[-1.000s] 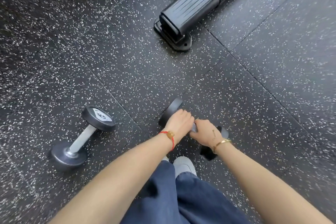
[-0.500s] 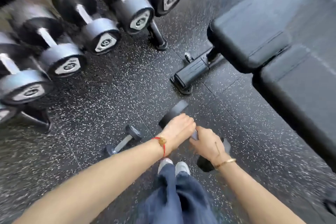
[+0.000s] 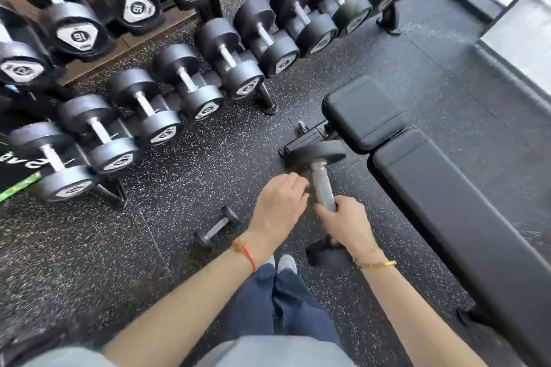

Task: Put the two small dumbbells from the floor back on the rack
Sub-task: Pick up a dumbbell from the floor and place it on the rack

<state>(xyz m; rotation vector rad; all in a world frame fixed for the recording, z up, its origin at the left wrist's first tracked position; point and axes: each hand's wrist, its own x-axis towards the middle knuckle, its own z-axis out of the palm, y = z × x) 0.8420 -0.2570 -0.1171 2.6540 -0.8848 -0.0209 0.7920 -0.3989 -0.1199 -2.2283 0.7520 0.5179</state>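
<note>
One small dumbbell (image 3: 320, 179) with black ends and a steel handle is lifted off the floor. My right hand (image 3: 346, 225) grips the near part of its handle. My left hand (image 3: 278, 207) sits just left of the handle with fingers loosely curled, touching or nearly touching it; the blur hides which. The second small dumbbell (image 3: 217, 227) lies on the speckled floor left of my left wrist. The dumbbell rack (image 3: 265, 97) stands ahead at left, its tiers filled with larger black dumbbells.
A black padded bench (image 3: 441, 188) runs along the right, its foot bar (image 3: 304, 140) just behind the lifted dumbbell. My legs and shoes (image 3: 286, 264) are below my hands. A green-and-black item (image 3: 18, 167) lies at the far left edge.
I have stood up, lifting the dumbbell off the floor; it has turned so one end points away. My left hand has come off the handle to its side. The rack came into view.
</note>
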